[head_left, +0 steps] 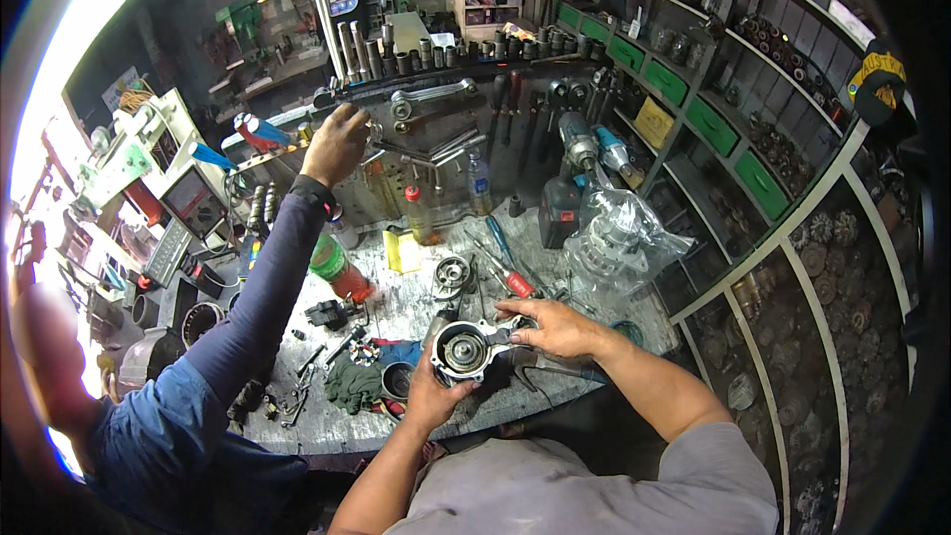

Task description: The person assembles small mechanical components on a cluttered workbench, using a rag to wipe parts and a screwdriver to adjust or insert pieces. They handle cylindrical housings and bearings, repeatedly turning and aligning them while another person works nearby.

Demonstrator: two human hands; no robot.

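My left hand [428,394] holds a round metal housing [462,349] from below at the bench's front edge. It is a cup-shaped part with a dark bore in its middle. Resting on the housing's right rim, my right hand [557,325] has its fingers spread over the top. A second round metal part [451,275] lies on the bench just beyond.
A co-worker in a blue sleeve [260,282] reaches a hand [337,144] to the tool rack with wrenches [426,97]. The bench [426,312] carries a red-and-green bottle [339,268], screwdrivers [510,277], a clear plastic bag [622,233], a cordless drill [573,168]. Shelves with green bins [709,124] stand right.
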